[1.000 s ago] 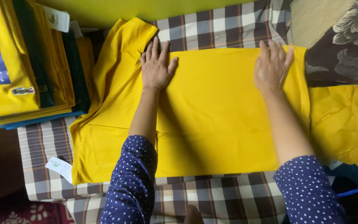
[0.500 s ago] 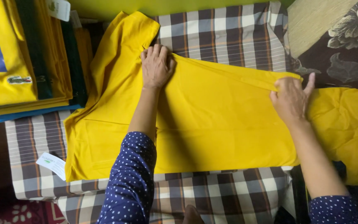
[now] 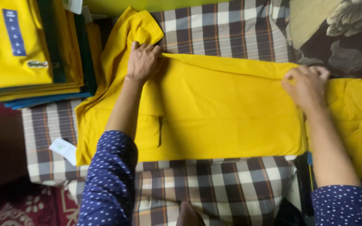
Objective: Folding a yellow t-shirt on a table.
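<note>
A yellow shirt lies spread across a brown-and-white checked cloth. My left hand grips the shirt's far edge near the sleeve, fingers curled into the fabric. Over at the right end of that same edge, my right hand pinches the fabric. Between the two hands the far edge is lifted and pulled taut into a fold line. A white paper tag hangs off the shirt's left end. Both my sleeves are dark blue with white dots.
A stack of folded yellow and dark green shirts stands at the upper left. More yellow fabric lies at the right, beside a dark floral cloth. A red patterned rug shows at the lower left.
Both hands went from lying flat on the shirt to gripping its far edge. The edge has lifted off the checked cloth and is drawn toward me.
</note>
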